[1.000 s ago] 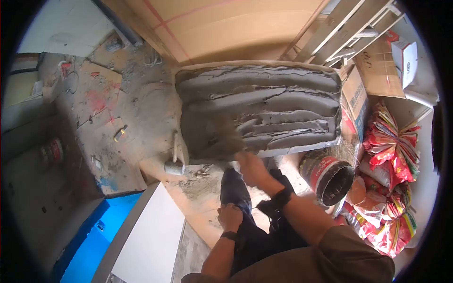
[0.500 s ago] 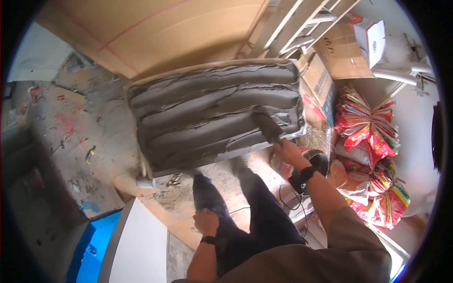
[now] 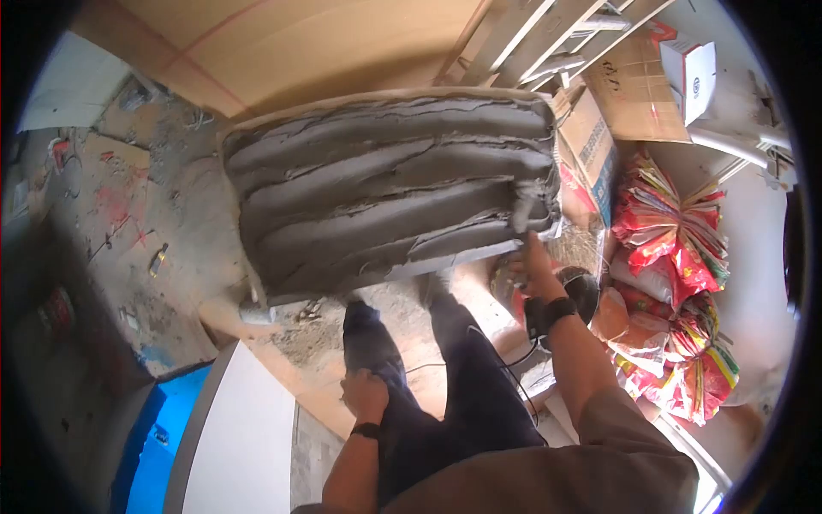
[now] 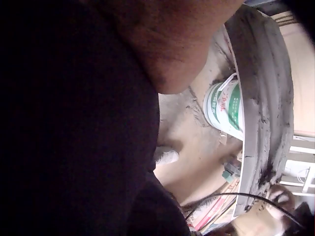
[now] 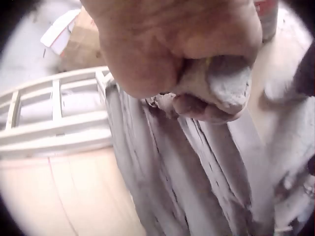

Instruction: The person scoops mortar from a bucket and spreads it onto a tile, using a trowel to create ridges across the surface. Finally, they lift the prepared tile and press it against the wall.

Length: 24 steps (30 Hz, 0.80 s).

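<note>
A large rectangular slab [image 3: 467,255] lies in front of my legs, its top coated with grey mortar [image 3: 368,227] combed into long ridges. My right hand [image 3: 539,267] grips a trowel [image 3: 525,206] at the slab's right end, with the blade over the mortar near the front corner. In the right wrist view, fingers wrap round its mortar-caked handle [image 5: 229,81]; the blade is hidden behind the hand. My left hand [image 3: 365,396] rests on my left thigh, holding nothing, its fingers loosely bent.
A white bucket [image 4: 224,105] stands under the slab. Right of it are a dark-mouthed bucket [image 3: 580,295], cardboard boxes [image 3: 586,146] and red sacks [image 3: 672,223]. A large tan panel [image 3: 342,51] and a ladder [image 3: 556,43] stand behind. A black cable [image 3: 522,355] hangs near my right wrist.
My right hand has swept the trowel from the slab's left front to its right end. Smooth ridges now run where the front mortar was rougher. The left hand stays on the thigh.
</note>
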### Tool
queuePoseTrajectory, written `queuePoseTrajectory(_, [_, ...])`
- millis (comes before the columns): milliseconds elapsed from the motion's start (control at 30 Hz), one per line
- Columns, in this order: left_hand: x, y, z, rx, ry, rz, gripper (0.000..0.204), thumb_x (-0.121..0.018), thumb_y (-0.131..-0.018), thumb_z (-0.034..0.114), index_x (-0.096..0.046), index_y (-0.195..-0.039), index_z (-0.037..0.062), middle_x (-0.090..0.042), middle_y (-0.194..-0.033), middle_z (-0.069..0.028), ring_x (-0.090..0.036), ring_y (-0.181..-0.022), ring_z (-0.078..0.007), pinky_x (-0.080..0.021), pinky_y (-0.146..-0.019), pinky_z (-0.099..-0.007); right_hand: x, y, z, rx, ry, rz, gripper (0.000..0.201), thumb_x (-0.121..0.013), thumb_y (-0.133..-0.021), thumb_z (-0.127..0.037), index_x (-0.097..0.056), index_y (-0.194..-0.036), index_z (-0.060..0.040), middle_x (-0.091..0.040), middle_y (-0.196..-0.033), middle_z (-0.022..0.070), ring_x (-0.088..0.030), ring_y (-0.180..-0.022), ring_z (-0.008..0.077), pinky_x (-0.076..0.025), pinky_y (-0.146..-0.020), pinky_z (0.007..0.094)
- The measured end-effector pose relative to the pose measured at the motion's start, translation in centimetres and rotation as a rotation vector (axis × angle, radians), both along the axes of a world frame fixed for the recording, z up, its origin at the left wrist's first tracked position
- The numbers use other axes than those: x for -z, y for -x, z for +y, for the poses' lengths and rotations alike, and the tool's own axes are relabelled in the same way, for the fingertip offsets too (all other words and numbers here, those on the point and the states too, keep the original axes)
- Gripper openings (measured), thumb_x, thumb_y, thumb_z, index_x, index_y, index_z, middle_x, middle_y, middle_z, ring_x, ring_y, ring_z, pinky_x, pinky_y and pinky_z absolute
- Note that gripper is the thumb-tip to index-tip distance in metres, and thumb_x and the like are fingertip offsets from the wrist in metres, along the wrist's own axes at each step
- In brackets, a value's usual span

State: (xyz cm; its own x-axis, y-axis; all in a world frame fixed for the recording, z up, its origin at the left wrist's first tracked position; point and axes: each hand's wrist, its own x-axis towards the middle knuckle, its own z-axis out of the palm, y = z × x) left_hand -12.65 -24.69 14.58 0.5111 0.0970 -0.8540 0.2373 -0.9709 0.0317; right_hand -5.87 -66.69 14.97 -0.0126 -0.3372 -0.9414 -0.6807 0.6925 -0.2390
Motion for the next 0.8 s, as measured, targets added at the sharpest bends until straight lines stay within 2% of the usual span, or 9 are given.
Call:
queuePoseTrajectory(100, [0.1,-0.4,0.0,-0.024,0.0,-0.028,0.03,-0.053,-0.088,0.027,-0.07,-0.107,0.0113,-0.061,-0.117,-0.0158,-0.055,-0.113,-0.0365,-0.049,-0.093,-0.051,1.6,-1.0,9.4,-0.193,0.06,-0.097,0.052,-0.045,-0.096,-0.063,-0.053,-0.091,-0.0117,-0.047,-0.066,0.0016,-0.041,-0.047,0.0156,-0.032,-0.041,0.0307])
queuePoseTrajectory(200, [0.3,-0.9,0.1,-0.114,-0.033,-0.015,0.03,-0.052,-0.088,0.026,-0.07,-0.107,0.0109,-0.062,-0.116,-0.0162,-0.057,-0.111,-0.0369,-0.05,-0.091,-0.0497,-4.3,-6.3,19.1,-0.234,-0.193,-0.115,0.048,-0.046,-0.099,-0.054,-0.052,-0.092,-0.0074,-0.049,-0.064,0.0048,-0.048,-0.045,0.0184,-0.042,-0.041,0.0344])
queuePoseTrajectory(233, [0.7,-0.5,0.7,-0.01,0.003,-0.056,0.03,-0.052,-0.088,0.027,-0.07,-0.107,0.0113,-0.062,-0.114,-0.0167,-0.058,-0.11,-0.0373,-0.051,-0.089,-0.0506,-4.8,-6.6,21.5,-0.233,-0.333,-0.135,0.046,-0.047,-0.099,-0.052,-0.052,-0.093,-0.0073,-0.05,-0.064,0.0044,-0.048,-0.044,0.0182,-0.042,-0.041,0.0347])
queuePoseTrajectory(267, [0.6,-0.6,1.0,-0.062,0.028,-0.083,0.03,-0.053,-0.088,0.027,-0.071,-0.106,0.0114,-0.063,-0.112,-0.0168,-0.059,-0.11,-0.0375,-0.051,-0.089,-0.0506,-5.4,-6.5,23.7,-0.45,-0.241,-0.179,0.045,-0.047,-0.099,-0.049,-0.051,-0.095,-0.0043,-0.052,-0.065,0.0053,-0.05,-0.045,0.0177,-0.044,-0.043,0.0351])
queuePoseTrajectory(367, [-0.5,-1.8,1.0,-0.084,0.005,-0.074,0.031,-0.052,-0.088,0.028,-0.071,-0.106,0.0107,-0.064,-0.112,-0.0161,-0.06,-0.107,-0.0367,-0.051,-0.09,-0.0504,-3.7,-4.8,28.2,-1.28,0.253,-0.419,0.036,-0.053,-0.097,-0.035,-0.051,-0.101,0.0006,-0.065,-0.076,0.0193,-0.069,-0.066,0.0321,-0.053,-0.059,0.0453])
queuePoseTrajectory(433, [-0.4,-1.3,1.2,-0.114,0.008,-0.062,0.032,-0.051,-0.088,0.027,-0.071,-0.107,0.0112,-0.064,-0.114,-0.0166,-0.06,-0.108,-0.0367,-0.051,-0.091,-0.0494,-3.0,-5.3,30.2,-1.457,0.316,-0.485,0.034,-0.054,-0.096,-0.033,-0.054,-0.101,0.0008,-0.066,-0.083,0.0232,-0.068,-0.074,0.0387,-0.053,-0.065,0.0479])
queuePoseTrajectory(600, [-0.3,-0.5,1.4,-0.117,0.019,-0.038,0.032,-0.05,-0.089,0.026,-0.071,-0.109,0.0116,-0.063,-0.116,-0.0166,-0.057,-0.111,-0.0359,-0.049,-0.093,-0.0478,-3.0,-6.8,27.3,-1.813,0.376,-0.301,0.033,-0.054,-0.096,-0.03,-0.052,-0.109,0.0004,-0.067,-0.092,0.0249,-0.067,-0.083,0.043,-0.052,-0.072,0.0528])
queuePoseTrajectory(700, [-0.2,0.2,1.1,-0.11,0.035,-0.055,0.031,-0.05,-0.089,0.025,-0.071,-0.109,0.0116,-0.063,-0.117,-0.0163,-0.056,-0.111,-0.0361,-0.049,-0.093,-0.0483,-0.9,-2.3,19.9,-1.732,0.397,-0.145,0.033,-0.055,-0.095,-0.032,-0.053,-0.108,-0.0013,-0.067,-0.094,0.0254,-0.066,-0.083,0.0442,-0.051,-0.073,0.0548])
queuePoseTrajectory(800, [-0.2,0.3,0.6,-0.087,0.009,-0.03,0.031,-0.05,-0.09,0.025,-0.071,-0.109,0.0113,-0.062,-0.116,-0.0164,-0.056,-0.112,-0.0365,-0.049,-0.093,-0.0493,-4.4,0.0,11.6,-1.631,0.421,0.062,0.04,-0.055,-0.093,-0.035,-0.053,-0.112,-0.0011,-0.068,-0.099,0.0262,-0.067,-0.089,0.0456,-0.051,-0.08,0.0558])
